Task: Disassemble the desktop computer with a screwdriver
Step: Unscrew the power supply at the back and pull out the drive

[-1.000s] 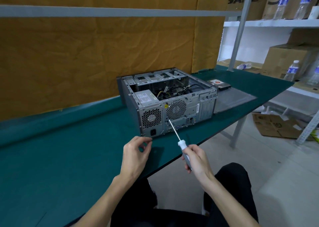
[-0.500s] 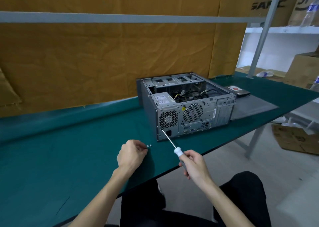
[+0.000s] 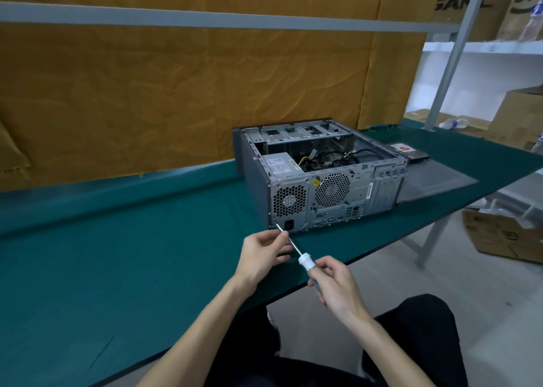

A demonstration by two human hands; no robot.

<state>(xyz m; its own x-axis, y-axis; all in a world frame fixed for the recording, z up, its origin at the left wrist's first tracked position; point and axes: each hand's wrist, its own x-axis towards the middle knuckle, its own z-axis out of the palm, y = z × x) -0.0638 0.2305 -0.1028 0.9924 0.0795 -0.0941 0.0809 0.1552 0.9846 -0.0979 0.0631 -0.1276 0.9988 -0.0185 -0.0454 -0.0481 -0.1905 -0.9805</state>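
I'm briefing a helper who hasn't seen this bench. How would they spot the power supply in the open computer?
On the green table lies a grey computer case on its side, top open. Inside, at the near left corner, sits the power supply, a metal box with a white label on top. Unlike the cable-filled space beside it, its rear face carries the left fan grille and a black power socket, where the screwdriver tip points.

Green-topped table [image 3: 123,269], crumpled brown paper backdrop [image 3: 176,98], white shelving [image 3: 482,47] with cardboard boxes [image 3: 517,119], seemingly grey floor [image 3: 484,292]
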